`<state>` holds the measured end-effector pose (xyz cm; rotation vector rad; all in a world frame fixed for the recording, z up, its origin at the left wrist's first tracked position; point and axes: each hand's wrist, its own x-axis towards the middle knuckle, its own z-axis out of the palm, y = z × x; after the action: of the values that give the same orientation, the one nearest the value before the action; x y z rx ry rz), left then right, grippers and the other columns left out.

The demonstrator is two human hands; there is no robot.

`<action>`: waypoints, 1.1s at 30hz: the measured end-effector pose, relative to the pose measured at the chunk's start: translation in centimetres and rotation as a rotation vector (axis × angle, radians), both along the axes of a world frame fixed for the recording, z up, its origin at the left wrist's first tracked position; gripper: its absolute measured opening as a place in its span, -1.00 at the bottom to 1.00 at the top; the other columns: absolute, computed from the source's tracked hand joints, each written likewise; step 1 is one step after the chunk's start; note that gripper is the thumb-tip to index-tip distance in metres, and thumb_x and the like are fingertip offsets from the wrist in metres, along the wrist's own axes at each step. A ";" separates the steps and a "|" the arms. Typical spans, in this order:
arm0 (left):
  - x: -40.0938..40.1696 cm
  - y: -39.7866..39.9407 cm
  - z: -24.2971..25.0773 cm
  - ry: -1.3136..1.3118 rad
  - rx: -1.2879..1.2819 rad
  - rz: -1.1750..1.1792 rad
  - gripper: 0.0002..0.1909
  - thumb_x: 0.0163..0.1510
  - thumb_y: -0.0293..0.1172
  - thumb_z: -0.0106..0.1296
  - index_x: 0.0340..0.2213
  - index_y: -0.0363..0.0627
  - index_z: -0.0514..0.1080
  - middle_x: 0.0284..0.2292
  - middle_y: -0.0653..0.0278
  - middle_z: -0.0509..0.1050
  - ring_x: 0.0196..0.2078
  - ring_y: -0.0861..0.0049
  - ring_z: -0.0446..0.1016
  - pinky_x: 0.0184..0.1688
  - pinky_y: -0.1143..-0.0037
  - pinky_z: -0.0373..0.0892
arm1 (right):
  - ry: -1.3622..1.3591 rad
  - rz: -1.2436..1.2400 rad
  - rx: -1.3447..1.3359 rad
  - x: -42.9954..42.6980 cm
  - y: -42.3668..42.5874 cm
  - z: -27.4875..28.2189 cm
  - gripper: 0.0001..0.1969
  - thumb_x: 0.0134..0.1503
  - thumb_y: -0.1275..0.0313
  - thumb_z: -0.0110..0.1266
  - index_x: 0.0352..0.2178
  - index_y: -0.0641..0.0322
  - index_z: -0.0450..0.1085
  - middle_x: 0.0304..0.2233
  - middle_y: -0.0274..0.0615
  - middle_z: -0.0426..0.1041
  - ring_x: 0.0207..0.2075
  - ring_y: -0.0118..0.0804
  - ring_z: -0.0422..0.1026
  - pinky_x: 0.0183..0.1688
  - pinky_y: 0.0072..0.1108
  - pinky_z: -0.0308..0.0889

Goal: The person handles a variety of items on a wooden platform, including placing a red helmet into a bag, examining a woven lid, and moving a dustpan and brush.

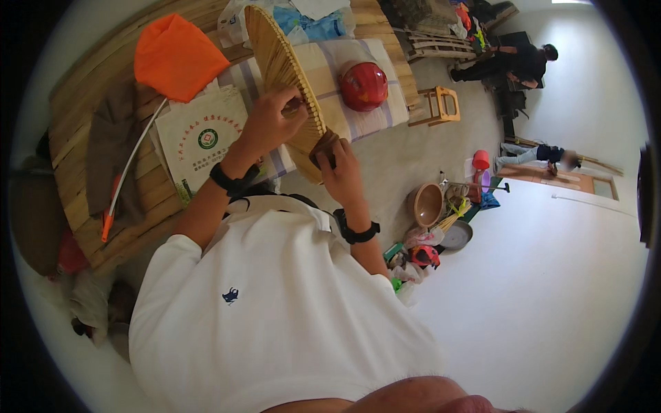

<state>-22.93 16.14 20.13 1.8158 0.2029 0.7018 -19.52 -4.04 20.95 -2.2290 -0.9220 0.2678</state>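
Observation:
A round tray-like piece of pale plant stalks (281,57), its rim lined with stalk ends, is tilted on edge before me. My left hand (276,116) is against its flat face, fingers curled around a dark gap. Whether anything is pinched there is unclear. Along the lower rim, my right hand (338,168) grips a dark brown piece (324,146) whose material I cannot settle. Beneath lie a folded checked cloth pad (379,124) and a white bag with printed writing (199,131). On the pad sits a glossy red helmet-like object (363,86).
On the wooden plank table (77,196) lie orange fabric (178,57), a white rod (137,147) and brown cloth (111,155). A wooden stool (446,103) stands beyond. Basins (427,204) and bags line the wall. Two people (521,64) are farther off.

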 end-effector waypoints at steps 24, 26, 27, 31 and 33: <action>0.4 1.8 -0.2 0.558 -0.541 -0.547 -0.76 0.07 -0.30 0.05 -0.41 -0.27 0.51 -0.53 0.32 0.52 -0.50 0.66 0.45 -0.41 0.60 0.37 | 0.115 -0.029 0.114 -0.7 -1.1 -0.9 -0.71 0.06 0.55 -0.04 -0.15 0.36 0.26 -0.22 0.13 0.30 -0.26 0.22 0.33 -0.25 -0.27 0.29; 0.4 1.7 -0.4 0.557 -0.710 -0.563 -0.78 0.10 -0.27 0.04 -0.35 -0.18 0.50 -0.44 0.37 0.52 -0.45 0.74 0.43 -0.38 0.64 0.38 | 0.101 -0.024 0.104 -0.7 -1.0 -0.6 -0.75 0.06 0.55 -0.04 -0.19 0.37 0.25 -0.26 0.12 0.28 -0.29 0.21 0.31 -0.28 -0.27 0.28; 0.5 1.6 -0.6 0.574 -0.697 -0.583 -0.78 0.10 -0.27 0.04 -0.35 -0.18 0.50 -0.44 0.37 0.52 -0.45 0.74 0.43 -0.38 0.64 0.38 | 0.105 -0.050 0.113 -0.6 -1.1 -1.0 -0.75 0.06 0.55 -0.04 -0.19 0.37 0.25 -0.26 0.12 0.28 -0.29 0.21 0.31 -0.28 -0.27 0.28; 1.5 0.4 -1.2 0.465 -0.855 -0.503 -0.81 0.10 -0.29 0.06 -0.35 -0.15 0.50 -0.42 0.39 0.51 -0.41 0.73 0.42 -0.31 0.65 0.36 | 0.008 -0.054 0.151 0.1 -1.2 -1.8 -0.80 0.06 0.56 -0.04 -0.25 0.37 0.21 -0.29 0.12 0.25 -0.30 0.21 0.29 -0.32 -0.27 0.26; 2.2 -0.6 -1.4 0.429 -0.842 -0.456 -0.82 0.10 -0.31 0.06 -0.36 -0.16 0.50 -0.42 0.40 0.50 -0.41 0.74 0.41 -0.28 0.66 0.35 | -0.010 -0.068 0.151 0.4 -1.4 -2.2 -0.81 0.06 0.56 -0.04 -0.26 0.37 0.21 -0.29 0.12 0.24 -0.30 0.21 0.28 -0.33 -0.27 0.25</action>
<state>-20.70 15.52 18.74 1.1026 0.2974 -0.1192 -19.08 -5.42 18.78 -2.1195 -0.8419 0.1504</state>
